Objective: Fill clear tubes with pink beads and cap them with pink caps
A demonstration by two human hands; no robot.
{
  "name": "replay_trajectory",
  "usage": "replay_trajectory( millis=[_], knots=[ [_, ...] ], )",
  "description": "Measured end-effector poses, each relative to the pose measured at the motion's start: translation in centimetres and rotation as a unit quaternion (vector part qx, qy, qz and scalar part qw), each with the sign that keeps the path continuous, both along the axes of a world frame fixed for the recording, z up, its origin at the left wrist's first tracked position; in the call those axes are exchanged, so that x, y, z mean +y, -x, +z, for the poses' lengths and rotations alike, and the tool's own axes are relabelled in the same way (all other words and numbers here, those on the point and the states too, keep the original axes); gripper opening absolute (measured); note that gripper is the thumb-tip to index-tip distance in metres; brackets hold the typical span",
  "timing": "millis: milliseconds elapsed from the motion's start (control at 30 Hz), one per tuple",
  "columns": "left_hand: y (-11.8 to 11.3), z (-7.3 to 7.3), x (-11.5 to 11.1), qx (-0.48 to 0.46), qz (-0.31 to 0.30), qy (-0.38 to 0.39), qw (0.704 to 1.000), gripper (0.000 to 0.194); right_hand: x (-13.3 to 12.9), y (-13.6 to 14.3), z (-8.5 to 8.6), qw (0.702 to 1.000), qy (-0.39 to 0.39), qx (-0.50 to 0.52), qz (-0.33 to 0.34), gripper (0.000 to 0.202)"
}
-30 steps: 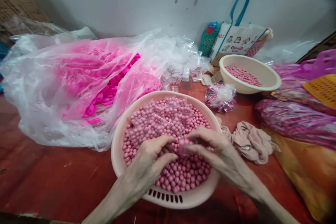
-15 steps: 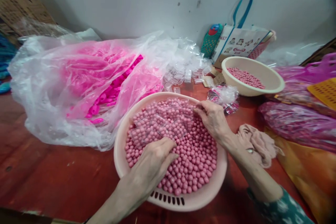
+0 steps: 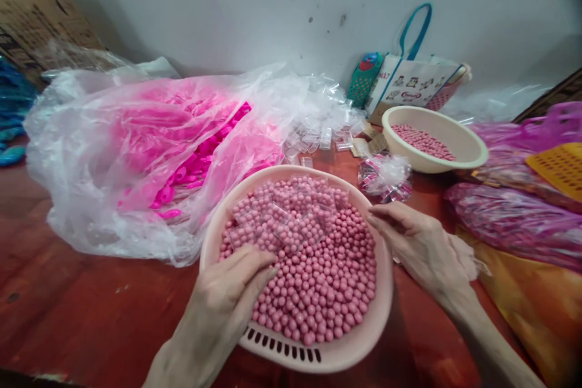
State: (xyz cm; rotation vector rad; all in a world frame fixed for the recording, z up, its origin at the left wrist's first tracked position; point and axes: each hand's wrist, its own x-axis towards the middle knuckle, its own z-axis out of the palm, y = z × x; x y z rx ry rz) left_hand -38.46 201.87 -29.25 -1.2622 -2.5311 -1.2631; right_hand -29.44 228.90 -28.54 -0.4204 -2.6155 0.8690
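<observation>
A pale pink plastic basket (image 3: 386,315) is filled with round pink beads (image 3: 313,291). Clear flat plastic packets (image 3: 273,218) lie on the beads toward the far left side. My left hand (image 3: 227,297) is over the basket's left part, its thumb and fingers closed together just above the beads. Whatever it pinches, if anything, is hidden. At the right rim my right hand (image 3: 416,242) holds its thumb and fingertips together, and I cannot make out anything between them.
A large clear bag (image 3: 86,206) of bright pink plastic pieces (image 3: 191,170) lies left. Small clear boxes (image 3: 325,136) stand behind. A cream bowl (image 3: 436,163) of pink pieces, a tied bag (image 3: 386,179), a tote bag (image 3: 409,82) and purple bags (image 3: 509,218) are right.
My right hand has moved right and nearer, from over the beads to the basket's right rim. My left hand has drawn back leftward over the beads. The view has shifted slightly.
</observation>
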Motion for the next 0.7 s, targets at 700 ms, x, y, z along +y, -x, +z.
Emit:
replay_trajectory(
  millis=[700],
  knots=[
    [3.1, -4.2, -1.6, -0.136, 0.290, -0.155, 0.935, 0.025, 1.5, 2.9, -4.8, 0.974, 0.205, -0.051, -0.087, 0.047]
  ],
)
